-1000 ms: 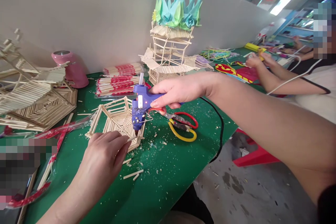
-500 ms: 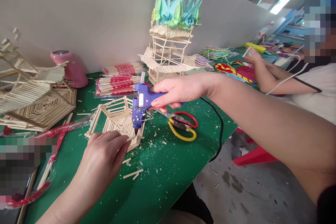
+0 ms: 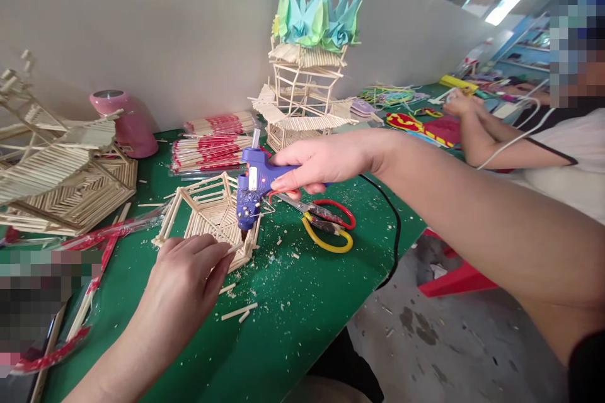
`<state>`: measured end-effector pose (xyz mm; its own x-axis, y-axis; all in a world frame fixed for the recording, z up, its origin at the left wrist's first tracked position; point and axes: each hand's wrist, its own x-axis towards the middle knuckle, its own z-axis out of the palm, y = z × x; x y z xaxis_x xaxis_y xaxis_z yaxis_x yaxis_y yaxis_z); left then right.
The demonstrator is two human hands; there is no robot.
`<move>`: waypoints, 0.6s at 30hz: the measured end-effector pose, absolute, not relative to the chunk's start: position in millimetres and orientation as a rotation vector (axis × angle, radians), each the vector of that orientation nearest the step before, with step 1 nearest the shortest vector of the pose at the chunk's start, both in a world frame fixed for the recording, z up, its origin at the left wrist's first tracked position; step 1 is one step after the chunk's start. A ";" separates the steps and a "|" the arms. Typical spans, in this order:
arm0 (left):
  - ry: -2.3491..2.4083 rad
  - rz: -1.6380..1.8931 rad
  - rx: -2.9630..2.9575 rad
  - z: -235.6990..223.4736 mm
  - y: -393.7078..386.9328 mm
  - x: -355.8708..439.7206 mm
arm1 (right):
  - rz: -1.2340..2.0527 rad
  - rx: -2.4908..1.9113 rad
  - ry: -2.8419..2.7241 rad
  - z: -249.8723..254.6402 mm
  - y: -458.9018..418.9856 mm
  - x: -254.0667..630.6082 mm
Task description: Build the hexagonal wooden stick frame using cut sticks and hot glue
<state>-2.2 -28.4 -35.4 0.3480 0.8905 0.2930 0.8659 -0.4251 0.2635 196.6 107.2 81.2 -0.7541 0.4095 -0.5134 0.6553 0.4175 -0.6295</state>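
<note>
My right hand [image 3: 314, 164] is wrapped round the handle of a blue hot glue gun [image 3: 258, 179], whose nozzle points down. Pinched in the fingers of my left hand [image 3: 196, 271] is a short wooden stick [image 3: 235, 248], its free end right by the nozzle; whether the two touch I cannot tell. Beneath lies a many-sided frame of wooden sticks [image 3: 208, 217] with a slatted base, partly hidden by the gun and my left hand. Scissors [image 3: 328, 223] with red and yellow handles lie to the right of the gun.
A stick model [image 3: 70, 182] and a pink bottle [image 3: 125, 126] stand left. Behind are packed sticks [image 3: 212, 148] and a stick tower [image 3: 307, 91] topped with folded paper. Offcuts [image 3: 239, 311] litter the green table [image 3: 283, 321]. A black cord [image 3: 398, 227] crosses its edge. Another person [image 3: 534, 138] works at right.
My hands, the glue gun and the stick hold almost the same place. At right, the other person's hands have shifted slightly.
</note>
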 end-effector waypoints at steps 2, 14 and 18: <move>1.657 0.613 2.523 -36.1 -29.1 -2.9 | -1.252 0.917 2.400 80.8 107.3 196.3; 1.660 0.612 2.517 -39.4 -28.2 -3.3 | -1.339 1.010 2.363 93.3 104.2 202.1; 1.682 0.632 2.526 -38.5 -29.1 -2.3 | -1.331 1.026 2.344 95.5 101.5 203.4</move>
